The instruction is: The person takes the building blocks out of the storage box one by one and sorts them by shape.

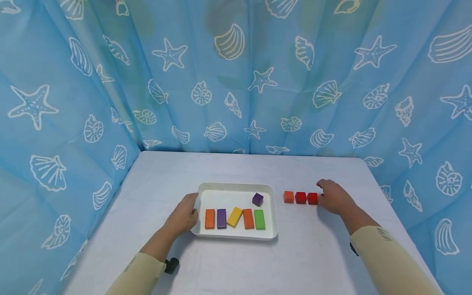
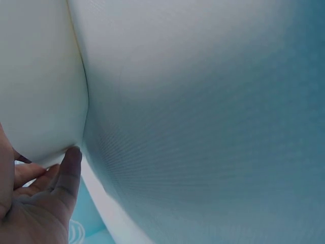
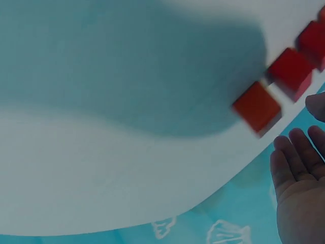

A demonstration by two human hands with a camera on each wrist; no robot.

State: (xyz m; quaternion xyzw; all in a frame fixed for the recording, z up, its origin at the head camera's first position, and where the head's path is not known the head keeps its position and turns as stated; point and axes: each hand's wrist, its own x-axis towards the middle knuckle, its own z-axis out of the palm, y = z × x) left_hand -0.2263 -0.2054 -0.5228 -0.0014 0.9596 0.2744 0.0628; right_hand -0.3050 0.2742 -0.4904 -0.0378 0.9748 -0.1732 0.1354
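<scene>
The left hand [image 1: 185, 214] is resting against the left rim of the shallow white plastic tray [image 1: 273, 213], fingers relaxed and touching its wall, grasping nothing. Inside the tray are lying an orange flat block [image 1: 209, 218], a purple flat block [image 1: 221, 218], a tilted yellow flat block [image 1: 234, 216], a second orange-red flat block [image 1: 248, 218], a green flat block [image 1: 259, 219] and a small purple cube [image 1: 257, 199]. The right hand [image 1: 333, 197] is sitting with loose, released fingers just beside the rightmost red cube [image 1: 312, 198]; a middle red cube [image 1: 300, 197] and an orange cube [image 1: 289, 196] are lining up between it and the tray on the pale grey table [image 1: 239, 262]. A blue seashell-print curtain [image 1: 236, 73] is enclosing the table.
</scene>
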